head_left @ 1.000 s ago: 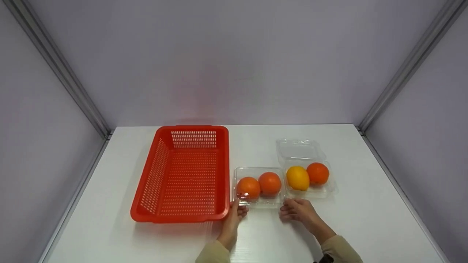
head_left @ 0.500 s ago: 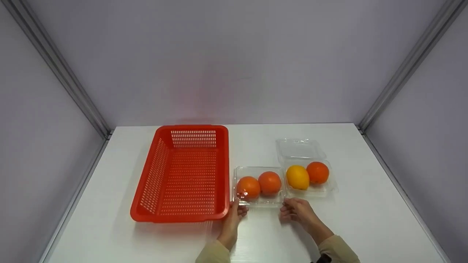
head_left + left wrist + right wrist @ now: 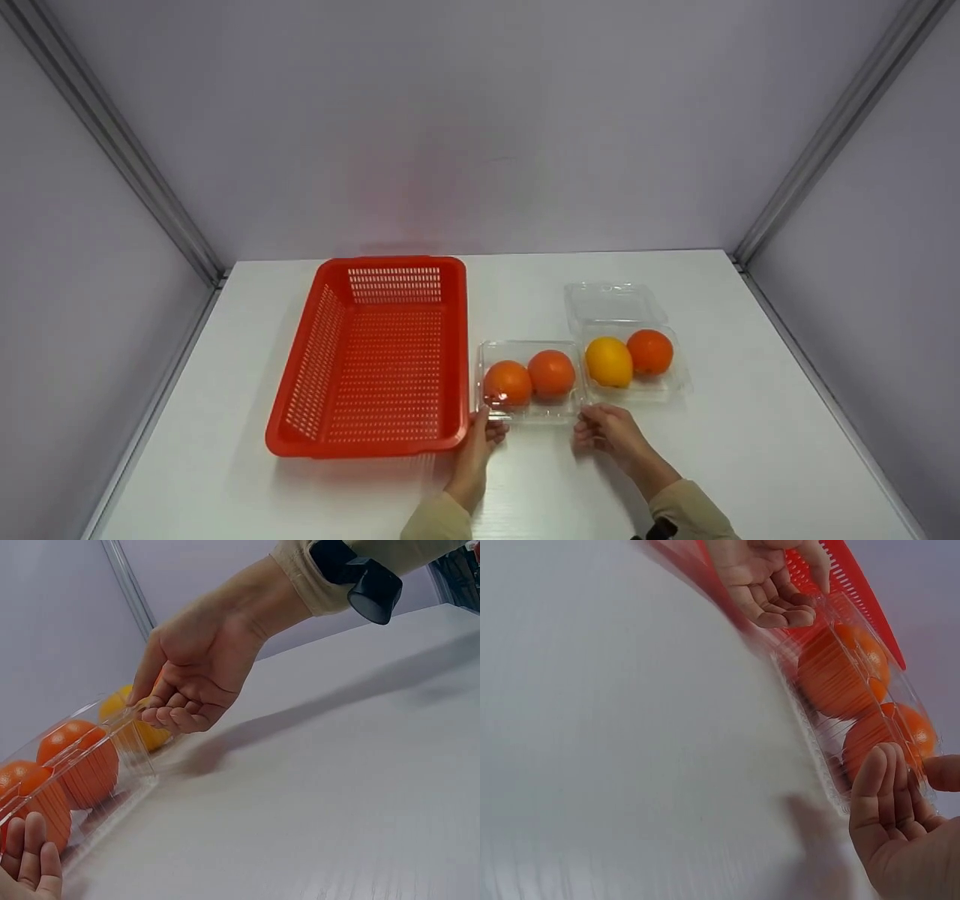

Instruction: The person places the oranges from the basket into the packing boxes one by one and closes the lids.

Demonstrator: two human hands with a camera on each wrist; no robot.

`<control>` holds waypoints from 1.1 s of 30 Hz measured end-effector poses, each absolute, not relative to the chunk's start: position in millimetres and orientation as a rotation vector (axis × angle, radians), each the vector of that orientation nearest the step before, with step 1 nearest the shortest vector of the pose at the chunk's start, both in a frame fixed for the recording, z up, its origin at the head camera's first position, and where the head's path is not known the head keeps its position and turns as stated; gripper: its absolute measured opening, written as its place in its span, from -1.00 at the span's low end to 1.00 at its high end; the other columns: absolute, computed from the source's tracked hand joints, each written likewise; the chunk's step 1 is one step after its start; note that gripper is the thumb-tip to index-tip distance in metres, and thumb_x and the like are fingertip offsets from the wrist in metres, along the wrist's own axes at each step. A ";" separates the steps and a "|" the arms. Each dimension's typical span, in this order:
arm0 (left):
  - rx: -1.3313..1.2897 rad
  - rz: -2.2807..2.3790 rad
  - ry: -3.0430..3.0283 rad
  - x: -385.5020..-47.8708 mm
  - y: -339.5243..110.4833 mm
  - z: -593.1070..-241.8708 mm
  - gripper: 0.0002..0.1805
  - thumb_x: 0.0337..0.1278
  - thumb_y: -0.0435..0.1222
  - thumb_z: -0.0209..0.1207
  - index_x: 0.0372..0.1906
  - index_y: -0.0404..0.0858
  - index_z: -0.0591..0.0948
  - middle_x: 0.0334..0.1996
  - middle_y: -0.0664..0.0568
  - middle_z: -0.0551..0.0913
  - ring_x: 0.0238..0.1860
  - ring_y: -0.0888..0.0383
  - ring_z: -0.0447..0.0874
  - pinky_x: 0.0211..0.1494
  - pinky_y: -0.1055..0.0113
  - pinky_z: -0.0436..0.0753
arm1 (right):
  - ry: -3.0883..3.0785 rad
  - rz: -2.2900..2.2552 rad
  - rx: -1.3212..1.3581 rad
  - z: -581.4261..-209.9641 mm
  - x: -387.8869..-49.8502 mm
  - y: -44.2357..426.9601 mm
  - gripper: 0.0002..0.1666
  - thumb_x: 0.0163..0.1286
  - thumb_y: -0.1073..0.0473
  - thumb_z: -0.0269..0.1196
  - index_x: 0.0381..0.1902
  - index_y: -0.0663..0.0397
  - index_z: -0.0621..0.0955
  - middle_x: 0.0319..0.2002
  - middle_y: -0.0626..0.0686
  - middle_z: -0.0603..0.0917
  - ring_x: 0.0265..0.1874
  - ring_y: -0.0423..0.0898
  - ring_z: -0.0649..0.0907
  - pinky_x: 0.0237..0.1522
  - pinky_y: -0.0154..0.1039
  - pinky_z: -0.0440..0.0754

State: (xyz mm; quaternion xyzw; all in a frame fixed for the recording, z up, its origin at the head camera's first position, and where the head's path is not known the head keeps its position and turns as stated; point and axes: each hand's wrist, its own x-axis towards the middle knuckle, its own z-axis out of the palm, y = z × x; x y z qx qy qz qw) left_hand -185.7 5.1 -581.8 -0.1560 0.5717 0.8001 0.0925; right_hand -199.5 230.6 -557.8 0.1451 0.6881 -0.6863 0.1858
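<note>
A clear plastic clamshell container (image 3: 531, 413) holds two oranges (image 3: 552, 374) on the white table, its lid down over them. My left hand (image 3: 474, 453) pinches the rim at its front left corner, thumb above and fingers bent below. At the front right corner my right hand (image 3: 616, 438) pinches the rim between thumb and index finger, as the left wrist view shows with the right hand (image 3: 196, 664) side-on. Directly right sits a second clamshell (image 3: 615, 304) with its lid folded back, holding a yellow fruit (image 3: 609, 362) and an orange (image 3: 650, 352).
A red perforated plastic basket (image 3: 459, 352) stands just left of the first container, close to my left hand. Pale walls enclose the white table (image 3: 750, 420) at the back and both sides.
</note>
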 end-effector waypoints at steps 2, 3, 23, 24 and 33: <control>-0.464 2.369 1.692 -185.3 5.7 -581.8 -0.60 0.47 -0.09 -0.14 -0.08 -0.39 0.44 -0.35 0.09 0.60 -0.28 0.29 0.59 0.05 0.29 0.62 | 1.937 -1.945 0.401 -558.2 -198.8 231.2 -0.71 0.49 0.10 0.03 -0.25 0.23 0.54 -0.52 -0.10 0.62 -0.49 -0.22 0.63 -0.32 -0.37 0.67; -0.463 2.367 1.691 -185.2 6.1 -581.6 -0.60 0.47 -0.08 -0.14 -0.07 -0.39 0.43 -0.35 0.09 0.60 -0.28 0.29 0.58 0.06 0.29 0.62 | 1.935 -1.953 0.393 -558.4 -198.4 231.6 -0.71 0.49 0.11 0.02 -0.26 0.22 0.54 -0.52 -0.10 0.62 -0.49 -0.22 0.63 -0.32 -0.37 0.67; -0.560 2.380 1.724 -186.9 9.7 -578.4 -0.58 0.45 -0.04 -0.09 -0.02 -0.36 0.40 -0.31 0.02 0.63 -0.23 0.24 0.62 0.16 0.19 0.63 | 1.927 -1.918 0.484 -558.8 -199.8 229.1 -0.72 0.49 0.12 0.00 -0.22 0.24 0.52 -0.52 -0.07 0.60 -0.49 -0.19 0.60 -0.35 -0.36 0.63; -0.561 2.377 1.721 -187.1 9.8 -578.7 -0.58 0.45 -0.04 -0.10 -0.02 -0.36 0.41 -0.32 0.03 0.63 -0.23 0.23 0.61 0.16 0.19 0.62 | 1.925 -1.917 0.486 -558.9 -199.7 229.2 -0.72 0.49 0.12 0.00 -0.22 0.24 0.52 -0.52 -0.07 0.60 -0.49 -0.19 0.60 -0.35 -0.36 0.63; -0.546 2.378 1.749 -188.3 12.6 -580.7 -0.68 0.47 -0.09 -0.14 -0.18 -0.30 0.40 -0.41 0.11 0.63 -0.29 0.26 0.60 0.06 0.26 0.60 | 1.896 -1.914 0.488 -556.6 -198.6 228.8 -0.72 0.48 0.07 0.02 -0.21 0.21 0.51 -0.52 -0.08 0.61 -0.50 -0.20 0.61 -0.35 -0.37 0.67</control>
